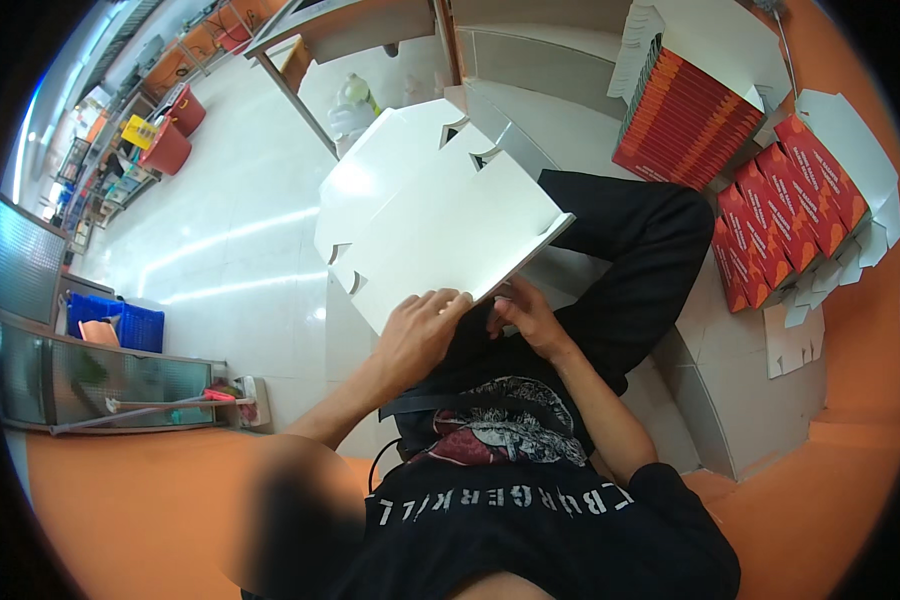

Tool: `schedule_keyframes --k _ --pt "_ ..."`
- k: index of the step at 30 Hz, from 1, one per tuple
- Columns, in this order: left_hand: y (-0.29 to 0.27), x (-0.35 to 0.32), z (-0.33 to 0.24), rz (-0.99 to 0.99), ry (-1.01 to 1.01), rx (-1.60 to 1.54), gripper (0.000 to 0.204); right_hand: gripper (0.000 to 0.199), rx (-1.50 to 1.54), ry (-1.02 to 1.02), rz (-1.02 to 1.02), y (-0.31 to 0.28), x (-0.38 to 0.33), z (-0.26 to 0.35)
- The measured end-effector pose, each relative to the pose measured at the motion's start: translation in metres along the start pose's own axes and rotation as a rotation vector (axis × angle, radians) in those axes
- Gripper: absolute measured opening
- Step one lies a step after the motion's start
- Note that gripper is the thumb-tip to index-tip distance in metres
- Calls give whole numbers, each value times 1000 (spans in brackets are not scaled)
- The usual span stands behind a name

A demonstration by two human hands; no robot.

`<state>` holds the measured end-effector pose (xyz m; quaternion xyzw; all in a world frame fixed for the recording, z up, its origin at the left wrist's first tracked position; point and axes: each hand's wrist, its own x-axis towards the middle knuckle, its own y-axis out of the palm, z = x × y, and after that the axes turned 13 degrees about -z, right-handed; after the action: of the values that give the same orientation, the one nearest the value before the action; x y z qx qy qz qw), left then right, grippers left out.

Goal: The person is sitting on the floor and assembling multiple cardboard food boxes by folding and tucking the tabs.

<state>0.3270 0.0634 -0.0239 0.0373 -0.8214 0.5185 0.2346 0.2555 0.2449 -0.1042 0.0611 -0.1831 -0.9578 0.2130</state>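
Note:
A white cardboard box blank, partly folded, rests over my lap with its plain side up. Small slots are cut along its left and upper right sides, and one narrow edge is folded on the right. My left hand presses its curled fingers on the near edge of the blank. Just to the right, my right hand grips the same edge from beneath, its fingers bent and partly hidden under the cardboard.
Red-orange boxes with white flaps stand in a stack on a tiled step at the upper right. More red boxes lean nearer, beside a cardboard piece. A metal table stands ahead. At left are a blue crate and red buckets.

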Motion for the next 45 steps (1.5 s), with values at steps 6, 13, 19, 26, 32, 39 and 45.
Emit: schedule_keyframes --k 6,13,19,26,32,39,45 --pt "3 -3 -17 1 1 -142 24 53 -18 104 177 -2 -2 -2" --pt "-39 7 -40 330 -292 -618 27 35 244 64 124 -18 -16 -21" --pt "-45 15 -34 489 -302 -1006 35 39 227 197 -107 -32 -4 -35" --pt "-13 31 -21 590 -465 -1368 48 43 317 224 13 -30 -17 -39" --pt "23 36 -34 582 -278 -1146 47 63 763 359 -185 -14 -42 -36" --pt "28 52 -6 -84 -281 -257 25 67 718 176 -346 -9 -30 -33" --pt "36 52 4 -69 -188 -206 24 63 796 178 -309 -1 -35 -20"
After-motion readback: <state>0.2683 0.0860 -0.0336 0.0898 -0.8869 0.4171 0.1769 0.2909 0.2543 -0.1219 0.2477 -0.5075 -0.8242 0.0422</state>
